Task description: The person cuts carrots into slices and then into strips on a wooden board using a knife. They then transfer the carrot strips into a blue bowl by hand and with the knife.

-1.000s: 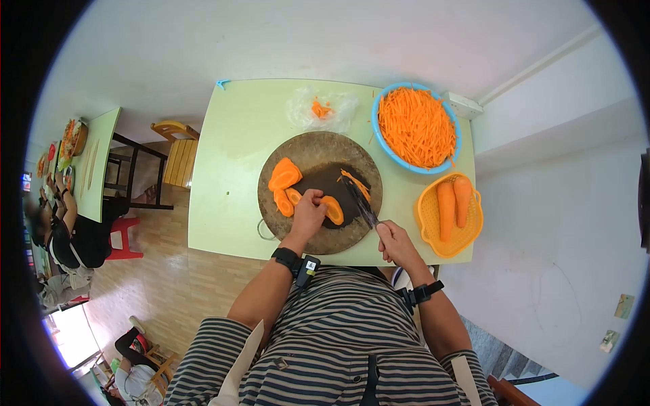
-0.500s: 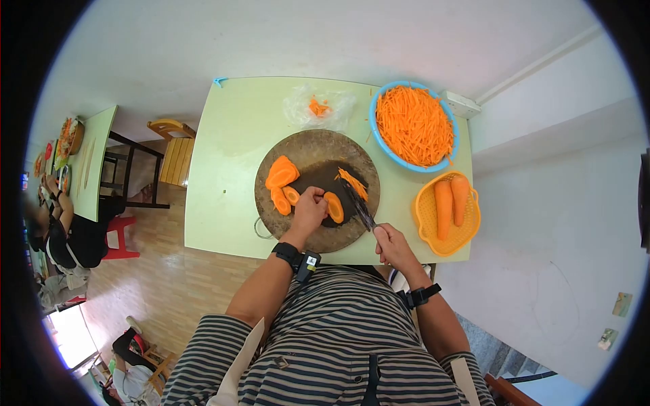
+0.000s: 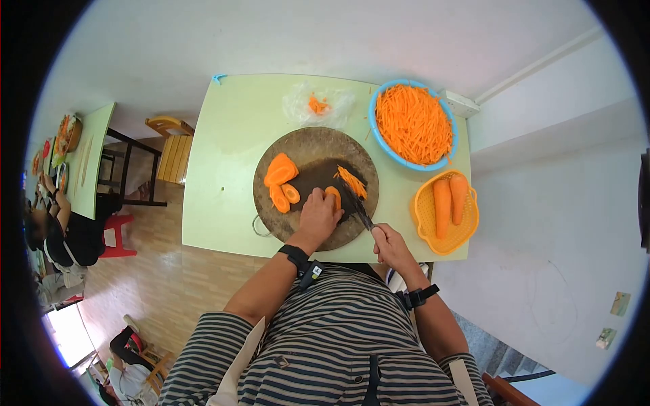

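On the round dark chopping board (image 3: pixel 284 149), my left hand (image 3: pixel 318 215) rests with bent fingers on a stack of carrot slices (image 3: pixel 332 193), partly covering it. My right hand (image 3: pixel 393 245) is closed round the handle of a kitchen knife (image 3: pixel 361 212). Its dark blade points away from me, just right of the stack. Beside the blade lies a small heap of carrot shreds (image 3: pixel 352 183). More carrot slices (image 3: pixel 281 170) lie overlapped on the board's left part, apart from my hand.
A blue basin (image 3: pixel 373 125) heaped with carrot shreds stands at the table's back right. In front of it, a yellow basket (image 3: pixel 425 223) holds two whole carrots (image 3: pixel 443 206). A plastic bag (image 3: pixel 338 108) with carrot bits lies behind the board. Another person (image 3: pixel 74 230) sits far left.
My left hand has moved slightly right and now covers much of the slice that showed beside its fingertips. The knife stays in my right hand, nearly in place.
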Demonstrator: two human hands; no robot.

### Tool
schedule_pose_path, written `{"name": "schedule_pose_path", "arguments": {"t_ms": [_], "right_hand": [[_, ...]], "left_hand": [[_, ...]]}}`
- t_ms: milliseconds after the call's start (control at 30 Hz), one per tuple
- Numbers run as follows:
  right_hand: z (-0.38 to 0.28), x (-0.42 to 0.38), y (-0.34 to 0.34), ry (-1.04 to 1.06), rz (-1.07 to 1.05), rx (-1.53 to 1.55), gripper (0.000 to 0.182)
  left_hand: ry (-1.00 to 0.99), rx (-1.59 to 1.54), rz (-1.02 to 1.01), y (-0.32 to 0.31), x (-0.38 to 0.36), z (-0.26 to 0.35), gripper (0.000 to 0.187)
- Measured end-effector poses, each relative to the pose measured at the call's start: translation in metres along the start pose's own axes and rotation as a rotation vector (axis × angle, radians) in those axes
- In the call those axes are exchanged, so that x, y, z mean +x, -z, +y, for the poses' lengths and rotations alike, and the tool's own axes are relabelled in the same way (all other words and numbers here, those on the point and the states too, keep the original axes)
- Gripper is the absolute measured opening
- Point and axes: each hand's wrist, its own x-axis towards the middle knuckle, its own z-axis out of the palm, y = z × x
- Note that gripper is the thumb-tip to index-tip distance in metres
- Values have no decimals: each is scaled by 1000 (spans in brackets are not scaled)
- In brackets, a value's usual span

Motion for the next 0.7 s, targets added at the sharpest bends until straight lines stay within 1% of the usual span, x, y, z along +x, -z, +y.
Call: {"name": "schedule_pose_path", "arguments": {"t_ms": [133,167,233,267,333,433,533,600,700], "right_hand": [[4,0,-4,11,27,-45,42],[10,1,-6,10,27,-43,42],[18,2,-14,268,122,-266,39],[21,1,-16,264,122,-264,39],[11,-5,-21,324,121,-403,39],[6,-6,-30,320,145,-480,38],[11,-5,-37,358,173,-499,39],[12,-8,-41,345,178,-504,40],[8,-10,-44,324,184,-491,40]], "left_hand": [[-18,-34,41,-8,0,-10,32],[-17,16,44,-9,-1,-12,30],[-14,64,45,-10,-2,-13,29],[-38,102,71,-10,-2,-14,30],[-65,138,92,-11,-1,-17,31],[-65,123,107,-11,0,-19,31],[-50,115,74,-10,0,-21,30],[-80,148,100,-10,1,-23,24],[-81,109,110,-10,2,-24,24]]}}
